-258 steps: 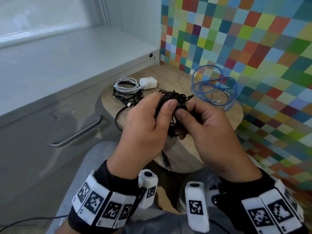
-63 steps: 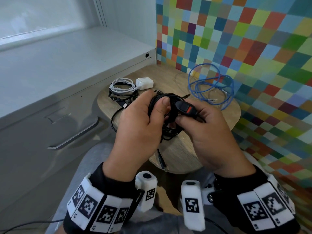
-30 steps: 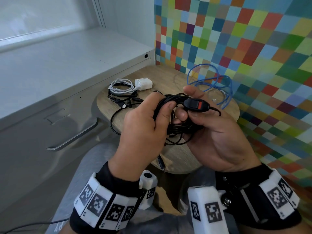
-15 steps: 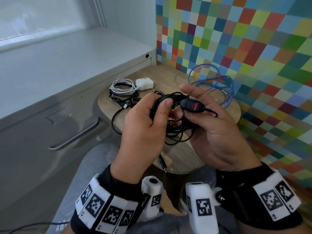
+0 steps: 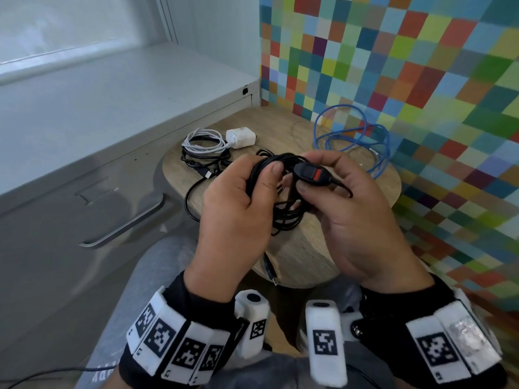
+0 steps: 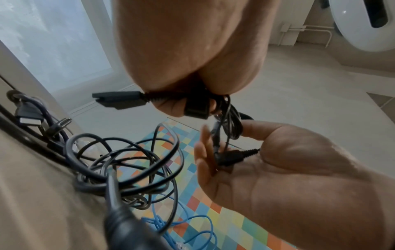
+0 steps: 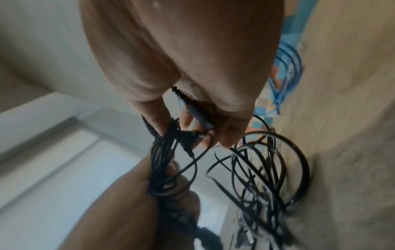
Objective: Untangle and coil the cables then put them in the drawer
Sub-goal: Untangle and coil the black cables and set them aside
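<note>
While the grey drawer [image 5: 84, 209] at far left sits closed, a coiled white charger cable [image 5: 203, 141] with its white adapter [image 5: 241, 138] lies on the round wooden table [image 5: 280, 130], atop a loose black USB cable [image 5: 196, 175]. Above the table, the left hand [image 5: 233, 209] clenches a black cable bundle [image 5: 283, 209] (loops dangling below the fist). Beside it, the right hand [image 5: 354, 209] pinches that cable's black inline switch [image 5: 313, 173], red button up. Farther right, a blue network cable [image 5: 351, 136] lies loosely looped against the checkered wall [image 5: 421, 66].
</note>
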Demonstrator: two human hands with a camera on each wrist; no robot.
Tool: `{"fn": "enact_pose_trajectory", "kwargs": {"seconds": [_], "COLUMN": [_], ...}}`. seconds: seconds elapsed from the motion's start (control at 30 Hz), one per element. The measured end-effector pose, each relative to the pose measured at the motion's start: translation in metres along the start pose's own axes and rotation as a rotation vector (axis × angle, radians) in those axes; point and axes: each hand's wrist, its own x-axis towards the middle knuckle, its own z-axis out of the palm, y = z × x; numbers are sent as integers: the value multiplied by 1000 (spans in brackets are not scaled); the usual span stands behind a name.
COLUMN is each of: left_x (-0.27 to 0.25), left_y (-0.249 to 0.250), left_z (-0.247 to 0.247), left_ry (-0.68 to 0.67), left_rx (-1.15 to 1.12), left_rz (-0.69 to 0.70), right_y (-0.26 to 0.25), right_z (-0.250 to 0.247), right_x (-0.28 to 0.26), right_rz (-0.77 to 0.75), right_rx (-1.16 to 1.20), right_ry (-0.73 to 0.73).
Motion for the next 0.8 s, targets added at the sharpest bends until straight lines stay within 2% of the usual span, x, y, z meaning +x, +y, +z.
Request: {"fn": "enact_pose_trajectory", "kwargs": {"seconds": [0.13, 0.27, 0.33, 0.67, 0.8], "left_x": [4, 6, 6, 4, 3], "left_y": [-7, -14, -15, -13, -11], "left_z": [-4, -7, -8, -10, -11], "left_ry": [15, 25, 28, 30, 36], "left_rx": [52, 103, 119, 123, 153], "left_rz": [-11, -30, -28, 65, 112], "right_y": [4, 4, 2, 0, -2], "right_z": [-7, -11, -9, -4, 0], "right_x": [-1, -3, -5, -7, -8], "right_rz": [-259, -562, -649, -603, -501], "right_rx": [-542, -731, -797, -1104, -1067], "right_ry": [112, 15, -43, -142, -175]}}
